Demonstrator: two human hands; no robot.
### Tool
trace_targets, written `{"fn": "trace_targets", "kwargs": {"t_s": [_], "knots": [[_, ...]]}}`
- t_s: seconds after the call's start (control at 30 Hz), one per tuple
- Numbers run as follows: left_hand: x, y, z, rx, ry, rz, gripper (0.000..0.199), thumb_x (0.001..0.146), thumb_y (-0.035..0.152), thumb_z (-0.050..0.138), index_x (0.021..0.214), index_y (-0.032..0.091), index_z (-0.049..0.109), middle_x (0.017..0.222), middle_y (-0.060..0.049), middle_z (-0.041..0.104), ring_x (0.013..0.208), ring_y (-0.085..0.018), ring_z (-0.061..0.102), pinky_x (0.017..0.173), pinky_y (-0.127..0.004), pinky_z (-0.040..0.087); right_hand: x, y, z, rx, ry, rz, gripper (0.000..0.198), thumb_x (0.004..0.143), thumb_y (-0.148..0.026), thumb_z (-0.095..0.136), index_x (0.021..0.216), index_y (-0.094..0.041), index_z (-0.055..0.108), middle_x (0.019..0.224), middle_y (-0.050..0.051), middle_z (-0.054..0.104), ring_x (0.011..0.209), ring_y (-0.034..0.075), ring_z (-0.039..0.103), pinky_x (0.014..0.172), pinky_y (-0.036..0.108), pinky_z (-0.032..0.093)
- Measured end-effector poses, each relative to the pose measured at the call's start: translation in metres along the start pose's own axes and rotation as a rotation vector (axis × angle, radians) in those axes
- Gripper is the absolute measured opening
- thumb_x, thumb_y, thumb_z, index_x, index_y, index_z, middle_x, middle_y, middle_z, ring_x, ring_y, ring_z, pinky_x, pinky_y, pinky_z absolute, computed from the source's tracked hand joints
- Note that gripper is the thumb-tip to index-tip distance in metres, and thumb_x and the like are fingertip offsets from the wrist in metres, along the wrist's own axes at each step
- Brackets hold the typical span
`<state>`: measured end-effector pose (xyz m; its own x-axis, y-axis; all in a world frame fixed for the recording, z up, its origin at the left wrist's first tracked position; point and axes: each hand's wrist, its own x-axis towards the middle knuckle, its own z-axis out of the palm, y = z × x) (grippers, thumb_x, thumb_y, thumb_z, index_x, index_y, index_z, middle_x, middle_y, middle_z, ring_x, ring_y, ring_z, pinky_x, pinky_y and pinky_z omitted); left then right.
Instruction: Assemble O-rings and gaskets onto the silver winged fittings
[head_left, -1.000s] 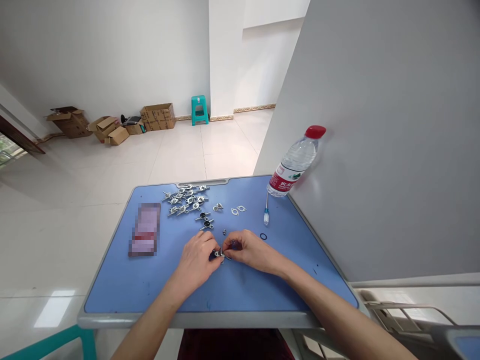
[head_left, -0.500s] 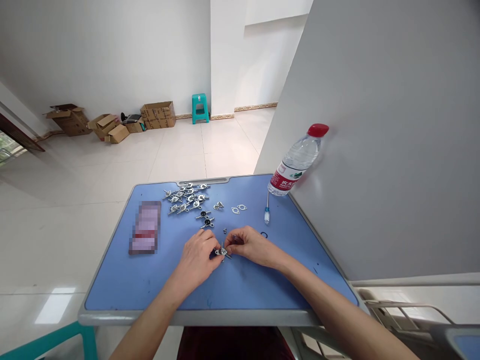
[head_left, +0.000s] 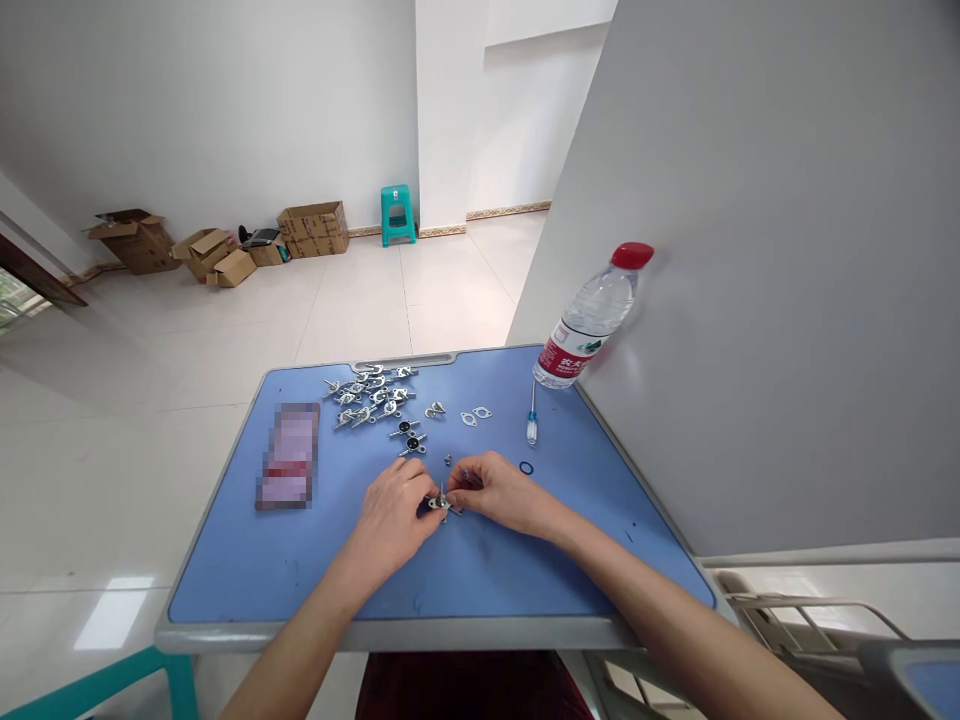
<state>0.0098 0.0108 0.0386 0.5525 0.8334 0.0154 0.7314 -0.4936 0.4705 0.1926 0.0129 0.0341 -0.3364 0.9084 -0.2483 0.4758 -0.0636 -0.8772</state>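
Note:
Near the front middle of the blue table, a small metal flanged fitting [head_left: 440, 505] sits between my two hands. My left hand [head_left: 397, 500] is closed, its thumb and fingers gripping the fitting from the left. A thin upright pin-like piece stands up from the fitting. My right hand [head_left: 487, 487] is closed in a pinch at the fitting's right side; whatever its fingertips hold is too small to make out. Just beyond the hands lie a tiny metal piece [head_left: 448, 460] and two fittings with black round centres [head_left: 412, 445].
A pile of metal fittings [head_left: 371, 395] lies at the back left, with flat gaskets [head_left: 469, 419] to its right. A screwdriver [head_left: 532, 428], a black ring [head_left: 526, 468] and a water bottle [head_left: 589, 325] are on the right. A blurred purple item [head_left: 289, 455] lies left.
The view has shifted very slightly. My right fingers have moved a little closer around the pin on the fitting; my left hand keeps its hold.

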Motion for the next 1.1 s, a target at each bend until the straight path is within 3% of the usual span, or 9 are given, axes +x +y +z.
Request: {"fn": "trace_targets", "kwargs": {"t_s": [0.2,0.47,0.7,0.9,1.1], "knots": [[0.001,-0.001,0.0,-0.006,0.0,0.001,0.008,0.083,0.013,0.064,0.078,0.019,0.061,0.086,0.0,0.061,0.085,-0.019,0.055,0.069,-0.031,0.043,-0.004,-0.006,-0.004,-0.087,0.029,-0.013,0.013,0.076,-0.015,0.054,0.071,-0.016,0.066,0.061,-0.003,0.058,0.059,0.011,0.048,0.057,0.023,0.036],[0.0,-0.002,0.002,-0.007,0.019,0.016,0.009,0.083,0.013,0.064,0.078,0.02,0.061,0.085,0.0,0.06,0.084,-0.018,0.055,0.069,-0.031,0.043,-0.013,-0.012,-0.002,-0.342,0.073,-0.162,0.012,0.08,-0.012,0.058,0.078,-0.019,0.067,0.078,0.0,0.069,0.068,0.014,0.058,0.064,0.024,0.04],[0.001,-0.001,0.001,0.009,0.009,0.007,0.008,0.083,0.013,0.065,0.078,0.019,0.061,0.086,-0.001,0.06,0.085,-0.019,0.056,0.069,-0.031,0.044,-0.011,-0.002,0.006,-0.568,0.083,-0.267,0.017,0.083,-0.007,0.055,0.081,-0.018,0.067,0.079,0.002,0.069,0.065,0.014,0.058,0.059,0.025,0.034],[0.0,0.0,0.001,0.001,0.006,0.013,0.008,0.085,0.015,0.062,0.078,0.02,0.062,0.087,-0.001,0.061,0.085,-0.019,0.056,0.07,-0.032,0.044,-0.01,0.0,0.004,-0.543,0.04,-0.293,0.018,0.084,-0.005,0.054,0.08,-0.018,0.066,0.077,0.003,0.068,0.065,0.014,0.058,0.06,0.024,0.036],[0.001,0.0,0.001,0.016,-0.001,0.002,0.009,0.084,0.014,0.065,0.077,0.019,0.062,0.086,-0.001,0.061,0.084,-0.019,0.055,0.068,-0.031,0.044,-0.013,-0.001,0.0,-0.68,0.004,-0.362,0.015,0.086,-0.007,0.054,0.087,-0.017,0.064,0.085,0.005,0.067,0.067,0.016,0.058,0.057,0.026,0.034]]}}
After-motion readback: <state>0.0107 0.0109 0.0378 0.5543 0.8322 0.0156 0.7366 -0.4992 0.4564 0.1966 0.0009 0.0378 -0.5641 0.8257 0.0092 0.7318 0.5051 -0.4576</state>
